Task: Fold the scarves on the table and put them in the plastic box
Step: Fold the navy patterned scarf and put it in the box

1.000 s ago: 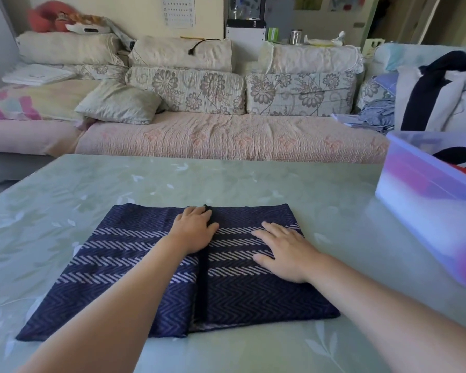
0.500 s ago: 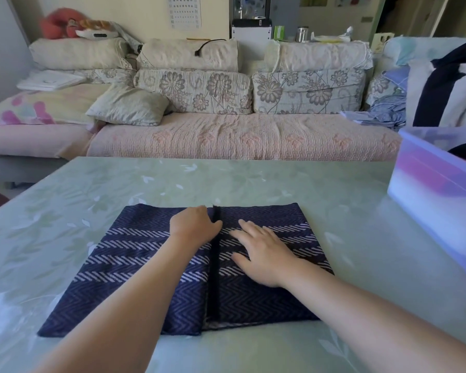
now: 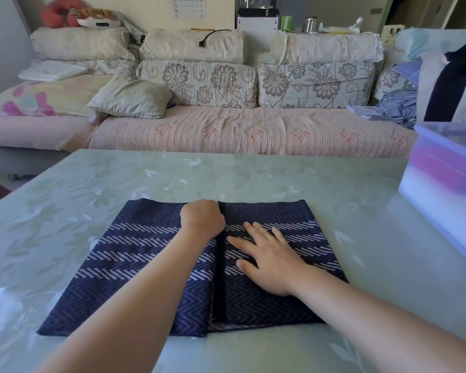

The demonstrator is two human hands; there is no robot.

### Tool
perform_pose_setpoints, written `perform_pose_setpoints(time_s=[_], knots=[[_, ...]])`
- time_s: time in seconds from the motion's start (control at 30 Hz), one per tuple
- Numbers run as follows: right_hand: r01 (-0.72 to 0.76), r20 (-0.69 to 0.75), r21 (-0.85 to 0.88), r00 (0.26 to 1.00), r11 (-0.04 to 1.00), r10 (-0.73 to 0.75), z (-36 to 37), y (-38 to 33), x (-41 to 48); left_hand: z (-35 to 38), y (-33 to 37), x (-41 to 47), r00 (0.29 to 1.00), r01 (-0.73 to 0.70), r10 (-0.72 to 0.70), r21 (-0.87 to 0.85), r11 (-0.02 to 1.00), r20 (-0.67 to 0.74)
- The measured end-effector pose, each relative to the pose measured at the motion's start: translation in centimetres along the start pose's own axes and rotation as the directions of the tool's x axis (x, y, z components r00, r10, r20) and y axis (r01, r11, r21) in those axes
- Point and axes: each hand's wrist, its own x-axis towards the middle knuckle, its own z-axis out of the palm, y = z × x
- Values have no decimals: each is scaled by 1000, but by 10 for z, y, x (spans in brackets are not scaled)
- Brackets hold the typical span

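Note:
A navy scarf (image 3: 135, 254) with white herringbone stripes lies folded flat on the green table (image 3: 253, 173), its two halves meeting at a dark seam down the middle. My left hand (image 3: 202, 219) is at the far end of that seam with its fingers curled onto the edge of the left half. Just right of the seam, my right hand (image 3: 269, 257) lies flat with spread fingers, pressing the right half down. The translucent plastic box (image 3: 441, 189) stands at the table's right edge, and dark cloth shows inside it.
Beyond the table's far edge runs a sofa (image 3: 253, 130) with floral cushions. Clothes (image 3: 447, 84) are piled at its right end, behind the box. Bare tabletop surrounds the scarf on the left and far sides.
My left hand's fingers have curled at the seam's far end. My right hand has slid left toward the seam. The view has shifted slightly.

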Motion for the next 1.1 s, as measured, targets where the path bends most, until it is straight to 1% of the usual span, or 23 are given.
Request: perform_pose_setpoints(time_s=[0.07, 0.2, 0.23, 0.3, 0.37, 0.4, 0.5, 0.57, 0.6, 0.67, 0.73, 0.8, 0.87, 0.9, 0.97, 1.03, 1.07, 1.1], knots=[[3, -4, -11, 1000, 1000, -3, 1, 0, 0, 2, 1, 2, 1000, 23, -23, -1, 1000, 4], [1, 4, -20, 1000, 1000, -1, 0, 0, 0, 4, -9, 10, 990, 136, -129, -153, 979, 59], [1, 6, -17, 1000, 1000, 0, 0, 0, -1, 4, -11, 11, 989, 137, -122, -187, 973, 86], [3, 10, -15, 1000, 1000, -3, 0, 1, -1, 1, -14, 11, 985, 95, -59, -225, 970, 161], [8, 14, -16, 1000, 1000, -8, 0, 2, -1, -4, -12, 7, 975, 49, 0, -210, 976, 223], [9, 15, -12, 1000, 1000, -9, 0, 2, -1, -6, -11, 5, 973, 34, 11, -187, 982, 232], [9, 8, -9, 1000, 1000, -9, 1, 2, -2, -7, -7, -4, 987, 16, 0, -94, 995, 163], [7, 6, -15, 1000, 1000, -7, 1, 1, -2, -3, -7, -7, 993, 50, -38, -103, 993, 115], [4, 4, -16, 1000, 1000, -4, 1, 1, -2, -2, -9, -6, 993, 84, -72, -143, 986, 89], [-1, 3, -17, 1000, 1000, 1, 1, 0, -2, -1, -13, -3, 987, 155, -157, -276, 949, 16], [-2, 2, -18, 1000, 1000, 2, 1, 0, -2, 0, -17, 4, 978, 172, -204, -382, 908, -46], [0, 2, -22, 1000, 1000, 0, 1, 0, -2, 2, -16, 8, 989, 130, -149, -376, 918, -22], [3, 3, -27, 1000, 1000, -3, 0, 0, -2, 6, -12, 7, 998, 67, -60, -299, 952, 31], [3, 6, -25, 1000, 1000, -2, 0, 0, -2, 8, -12, 5, 999, 37, -32, -279, 960, 23], [-6, 14, -15, 1000, 1000, 6, -1, 0, -2, 12, -13, -2, 996, -38, 9, -309, 950, -94], [-13, 3, 1, 1000, 1000, 13, -3, -3, -3, 17, -18, -12, 968, -150, 73, -316, 937, -242], [-2, -12, 7, 1000, 1000, 2, -4, -6, -4, 21, -22, -17, 963, -191, 119, -298, 935, -242], [26, -26, 13, 999, 1000, -25, -4, -9, -7, 25, -26, -23, 970, -208, 160, -287, 935, -182]])
